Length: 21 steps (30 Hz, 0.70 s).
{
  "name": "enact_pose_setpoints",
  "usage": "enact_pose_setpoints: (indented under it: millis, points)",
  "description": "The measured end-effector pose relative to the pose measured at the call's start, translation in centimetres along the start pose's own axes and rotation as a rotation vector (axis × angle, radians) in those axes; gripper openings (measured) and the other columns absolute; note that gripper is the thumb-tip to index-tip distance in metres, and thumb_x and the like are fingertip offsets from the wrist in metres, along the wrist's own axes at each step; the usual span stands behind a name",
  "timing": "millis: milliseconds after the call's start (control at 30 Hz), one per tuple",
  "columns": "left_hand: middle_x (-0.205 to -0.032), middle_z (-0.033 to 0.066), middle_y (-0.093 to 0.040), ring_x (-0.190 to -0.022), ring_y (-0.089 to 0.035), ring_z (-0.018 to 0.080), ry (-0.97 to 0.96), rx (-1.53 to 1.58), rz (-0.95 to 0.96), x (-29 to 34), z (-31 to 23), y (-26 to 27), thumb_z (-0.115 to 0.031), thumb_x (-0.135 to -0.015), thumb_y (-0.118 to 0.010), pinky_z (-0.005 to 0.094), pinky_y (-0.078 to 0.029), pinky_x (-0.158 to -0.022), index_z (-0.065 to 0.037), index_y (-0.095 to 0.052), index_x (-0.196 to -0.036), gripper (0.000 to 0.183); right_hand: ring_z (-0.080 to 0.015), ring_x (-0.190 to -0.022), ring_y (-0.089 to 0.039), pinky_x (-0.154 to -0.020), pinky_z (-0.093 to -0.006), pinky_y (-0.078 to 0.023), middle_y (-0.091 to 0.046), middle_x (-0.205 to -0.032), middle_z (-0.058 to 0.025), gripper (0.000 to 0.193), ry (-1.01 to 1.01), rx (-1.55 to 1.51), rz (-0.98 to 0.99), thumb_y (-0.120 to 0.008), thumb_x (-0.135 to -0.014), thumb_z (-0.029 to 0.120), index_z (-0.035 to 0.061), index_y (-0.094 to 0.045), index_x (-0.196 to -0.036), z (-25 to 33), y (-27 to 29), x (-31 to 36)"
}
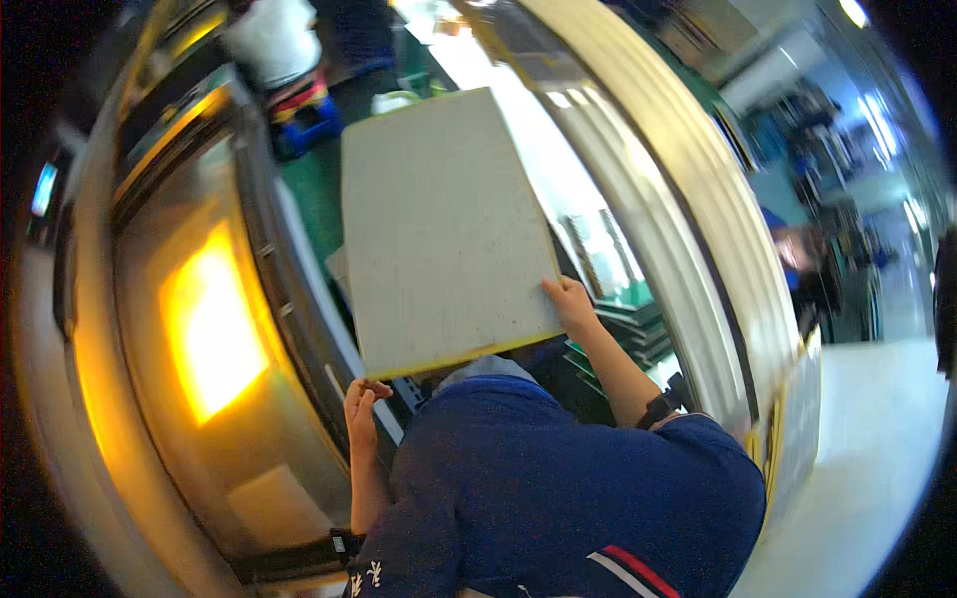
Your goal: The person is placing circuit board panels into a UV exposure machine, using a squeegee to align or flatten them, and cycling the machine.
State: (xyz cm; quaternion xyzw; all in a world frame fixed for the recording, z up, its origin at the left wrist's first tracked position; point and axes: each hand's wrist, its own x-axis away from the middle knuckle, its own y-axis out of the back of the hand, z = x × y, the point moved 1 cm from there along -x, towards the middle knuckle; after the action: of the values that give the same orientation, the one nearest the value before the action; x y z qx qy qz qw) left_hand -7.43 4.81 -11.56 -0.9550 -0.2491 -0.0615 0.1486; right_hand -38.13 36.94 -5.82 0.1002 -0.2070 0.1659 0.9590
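A large flat grey panel (449,229) with a yellow-taped edge is held up in front of my body, tilted. My right hand (570,307) grips its right edge near the lower corner, thumb on the upper face and the other fingers hidden beneath. At the panel's lower left corner, my left hand (363,402) has its fingers curled and touching the corner. How firmly it grips there is hard to see. Dark bands with small devices sit around both my forearms.
Left of me stands a machine with a glowing yellow window (214,324) in a dark frame. A brightly lit long cream-coloured housing (658,169) curves along the right, with stacked green-edged boards (638,334) below it. One person (274,50) is at the far left, another (797,249) at the right.
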Motion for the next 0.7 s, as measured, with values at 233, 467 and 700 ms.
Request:
enact_pose_setpoints:
  millis: [233, 467, 700]
  points:
    - [-0.112, 0.0089, -0.063, -0.096, -0.062, 0.0172, 0.282, -0.097, 0.195, -6.5, 3.5, -7.2, -0.031, -0.097, -0.053, 0.0295, -0.047, -0.084, 0.001, -0.042, -0.136, 0.051, -0.0175, -0.079, -0.062, -0.073, -0.0316, -0.051, -0.066, -0.095, -0.0101, 0.043, 0.034, -0.435, -0.601, -0.062, -0.095, 0.030, -0.0067, -0.057, -0.116, -8.1, 10.6, 5.0]
    - [-0.113, 0.0093, -0.063, -0.097, -0.061, 0.0174, 0.468, -0.284, 0.221, -5.5, 8.3, -9.1, -0.022, -0.093, -0.062, 0.0321, -0.048, -0.087, 0.001, -0.045, -0.137, 0.052, -0.0230, -0.094, -0.064, -0.077, -0.0407, -0.055, -0.063, -0.112, -0.0070, 0.043, -0.191, -0.887, -0.414, -0.065, -0.094, 0.031, 0.0078, -0.048, -0.126, -8.9, 11.7, 2.6]
    - [-0.109, 0.0129, -0.066, -0.099, -0.063, 0.0230, 0.436, -0.633, -0.091, 0.9, 8.9, -7.5, -0.026, -0.094, -0.062, 0.0364, -0.049, -0.088, 0.001, -0.049, -0.135, 0.051, -0.0226, -0.078, -0.064, -0.072, -0.0355, -0.053, -0.066, -0.094, -0.0119, 0.038, -0.169, -0.754, -0.151, -0.054, -0.099, 0.039, 0.0058, -0.055, -0.118, -12.5, 15.4, -2.8]
